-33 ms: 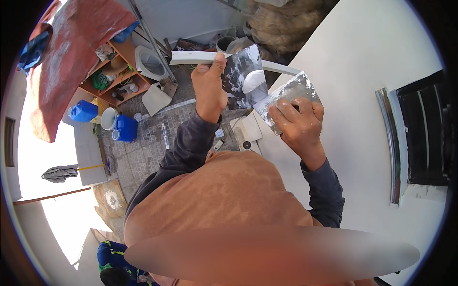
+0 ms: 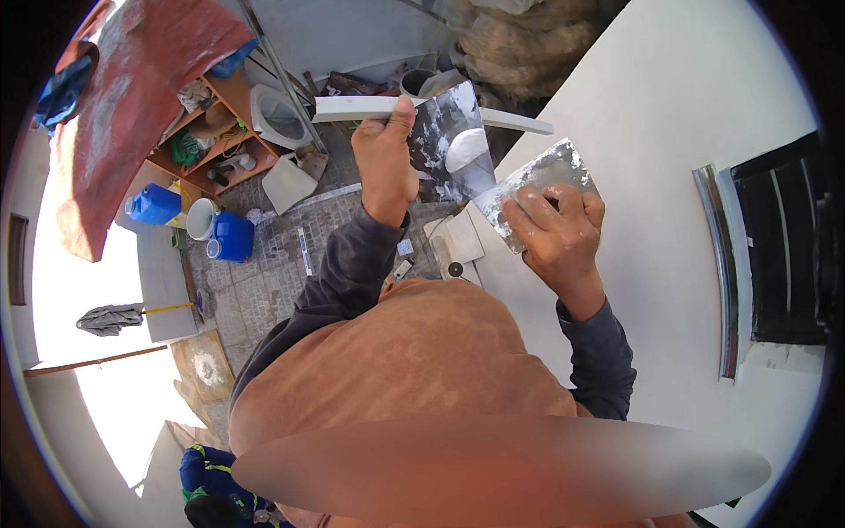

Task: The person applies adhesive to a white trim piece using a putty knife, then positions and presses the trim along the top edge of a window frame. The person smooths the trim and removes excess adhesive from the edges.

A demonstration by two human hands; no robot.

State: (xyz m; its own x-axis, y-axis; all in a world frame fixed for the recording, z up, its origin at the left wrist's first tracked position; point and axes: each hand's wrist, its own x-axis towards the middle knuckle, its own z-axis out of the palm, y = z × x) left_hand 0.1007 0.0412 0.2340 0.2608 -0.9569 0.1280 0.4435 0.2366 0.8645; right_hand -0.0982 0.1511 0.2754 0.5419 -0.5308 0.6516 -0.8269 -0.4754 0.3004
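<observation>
My left hand (image 2: pixel 383 167) is closed at the left edge of a dark flat trowel (image 2: pixel 431 132), its thumb pointing up; the grip itself is hidden. A rounded lump of white filler (image 2: pixel 467 151) sits on that blade, among white smears. My right hand (image 2: pixel 563 233) wraps over a rectangular metal trowel (image 2: pixel 528 180) with white filler along its edges. White specks dot my right fingers. The two blades lie close, corner by corner; I cannot tell whether they touch. Behind the dark blade runs a long white bar (image 2: pixel 519 121), passing behind my left thumb.
A broad white wall (image 2: pixel 651 114) rises on the right, with a dark framed opening (image 2: pixel 783 246). Blue containers (image 2: pixel 234 238), a white bucket (image 2: pixel 202 218) and an orange shelf unit (image 2: pixel 233 92) stand at left. A person in blue workwear (image 2: pixel 207 471) is at lower left.
My right hand and its trowel have shifted slightly right and down, a little away from the dark blade. My left hand is almost unmoved.
</observation>
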